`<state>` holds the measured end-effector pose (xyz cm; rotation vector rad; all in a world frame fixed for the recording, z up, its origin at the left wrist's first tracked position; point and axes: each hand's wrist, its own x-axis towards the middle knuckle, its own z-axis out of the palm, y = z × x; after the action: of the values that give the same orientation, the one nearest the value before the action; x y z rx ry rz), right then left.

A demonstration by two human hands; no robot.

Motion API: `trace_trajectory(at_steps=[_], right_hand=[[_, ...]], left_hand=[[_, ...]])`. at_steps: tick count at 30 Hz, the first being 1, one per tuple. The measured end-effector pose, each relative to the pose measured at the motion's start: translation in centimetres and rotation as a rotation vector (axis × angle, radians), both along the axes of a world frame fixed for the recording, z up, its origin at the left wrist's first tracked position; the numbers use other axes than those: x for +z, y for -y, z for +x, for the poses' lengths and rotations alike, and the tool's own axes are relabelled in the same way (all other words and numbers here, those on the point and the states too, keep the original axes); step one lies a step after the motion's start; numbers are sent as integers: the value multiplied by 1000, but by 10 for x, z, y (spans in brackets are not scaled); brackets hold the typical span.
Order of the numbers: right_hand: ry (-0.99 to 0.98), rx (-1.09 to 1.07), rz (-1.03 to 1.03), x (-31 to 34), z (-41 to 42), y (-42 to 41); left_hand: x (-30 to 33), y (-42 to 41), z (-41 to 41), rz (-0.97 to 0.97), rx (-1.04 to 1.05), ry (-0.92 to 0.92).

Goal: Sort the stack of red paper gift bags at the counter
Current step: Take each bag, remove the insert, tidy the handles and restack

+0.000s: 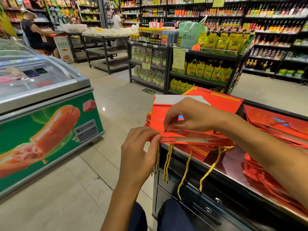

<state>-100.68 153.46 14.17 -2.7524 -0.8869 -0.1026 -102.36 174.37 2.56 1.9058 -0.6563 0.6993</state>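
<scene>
Both hands, left (140, 144) and right (188, 117), pinch the top red bag (160, 117) at the tabletop's (233, 162) left corner; its label is unreadable.

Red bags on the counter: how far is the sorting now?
Done, it seems: some bags lie apart at the right. In hand: the left hand pinches the top bag at its near edge, and the right hand pinches its cord end. Left: the stack underneath.
</scene>
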Motion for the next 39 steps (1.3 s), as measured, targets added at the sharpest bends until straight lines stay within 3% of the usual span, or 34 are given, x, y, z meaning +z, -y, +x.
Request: trace_trajectory(at_steps=[20, 28, 39], right_hand=[[8, -3, -18, 3, -3, -3], [56, 11, -124, 6, -12, -13], [-70, -89, 48, 7, -26, -10]], left_hand=[[-2, 1, 2, 20, 22, 86], [-1, 7, 0, -63, 59, 83], [12, 19, -4, -183, 152, 121]])
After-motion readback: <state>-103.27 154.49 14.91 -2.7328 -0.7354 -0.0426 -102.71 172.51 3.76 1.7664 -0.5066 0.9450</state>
